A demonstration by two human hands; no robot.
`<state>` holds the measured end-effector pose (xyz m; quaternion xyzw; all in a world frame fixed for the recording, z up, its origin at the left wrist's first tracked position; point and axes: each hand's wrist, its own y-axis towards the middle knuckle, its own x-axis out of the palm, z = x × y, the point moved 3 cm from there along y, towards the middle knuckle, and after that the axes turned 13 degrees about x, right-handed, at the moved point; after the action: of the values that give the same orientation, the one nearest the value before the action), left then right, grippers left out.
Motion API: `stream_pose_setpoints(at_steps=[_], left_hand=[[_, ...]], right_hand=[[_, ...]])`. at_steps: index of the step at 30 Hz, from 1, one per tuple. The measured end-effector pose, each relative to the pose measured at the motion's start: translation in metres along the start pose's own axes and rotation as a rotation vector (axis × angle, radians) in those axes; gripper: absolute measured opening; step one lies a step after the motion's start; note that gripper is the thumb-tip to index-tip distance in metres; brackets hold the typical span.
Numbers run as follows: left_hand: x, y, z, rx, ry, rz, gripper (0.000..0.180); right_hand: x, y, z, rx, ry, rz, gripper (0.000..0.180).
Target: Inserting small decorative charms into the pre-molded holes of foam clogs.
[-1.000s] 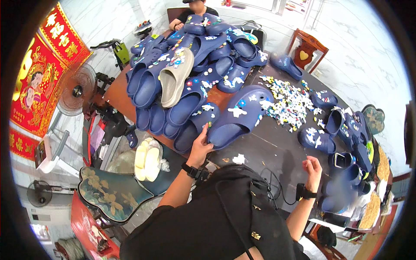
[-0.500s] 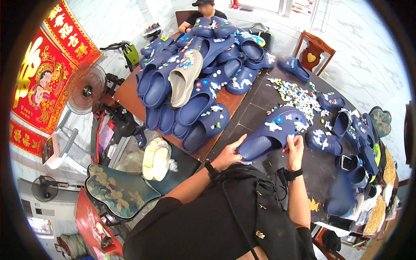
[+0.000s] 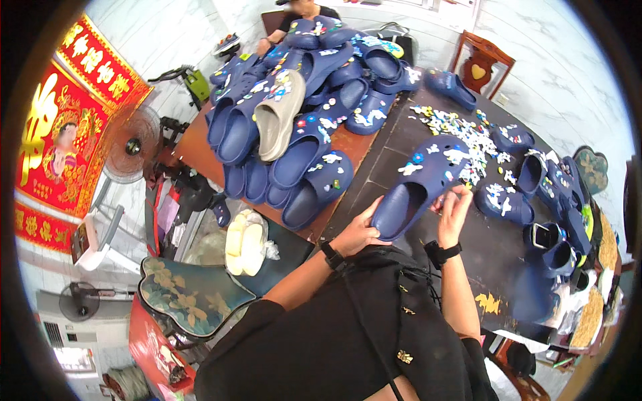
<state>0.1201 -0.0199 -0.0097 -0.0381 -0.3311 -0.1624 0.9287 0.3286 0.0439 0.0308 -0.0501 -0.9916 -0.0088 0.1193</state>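
A navy blue clog (image 3: 438,155) with white and blue charms on its toe is held tilted in front of me over the dark tabletop. My left hand (image 3: 361,230) grips its heel, thumb along the outside. Beside the clog's right edge, my right hand (image 3: 455,210) has its fingertips bunched in a pinch; whatever is between them is too small to make out. Just beyond the toe lies a scattered heap of small colourful charms (image 3: 476,148). To the right of my right hand sits another navy clog (image 3: 506,204) with white charms.
A tall pile of navy clogs (image 3: 234,134), with one grey clog (image 3: 281,117) on it, covers the brown tabletop at left. More clogs (image 3: 531,172) line the right side. A person (image 3: 304,12) sits behind the pile. A chair (image 3: 194,294) stands at lower left.
The clog has turned more upright, its heel nearer my body. My right hand has come off the clog's edge and its fingers have drawn together beside it.
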Motion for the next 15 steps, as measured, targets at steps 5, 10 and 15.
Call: stream_pose_setpoints(at_steps=[5, 10, 15], left_hand=[[-0.006, 0.0, 0.002, -0.001, 0.017, 0.011, 0.089], [-0.002, 0.003, 0.003, 0.025, 0.174, 0.019, 0.09], [-0.002, 0.004, -0.002, 0.052, 0.31, 0.008, 0.088]], right_hand=[[-0.001, 0.006, 0.001, 0.044, -0.125, -0.028, 0.01], [-0.03, 0.015, 0.008, 0.284, 0.124, 0.071, 0.011], [-0.029, 0.01, 0.005, 0.222, -0.173, 0.249, 0.028]])
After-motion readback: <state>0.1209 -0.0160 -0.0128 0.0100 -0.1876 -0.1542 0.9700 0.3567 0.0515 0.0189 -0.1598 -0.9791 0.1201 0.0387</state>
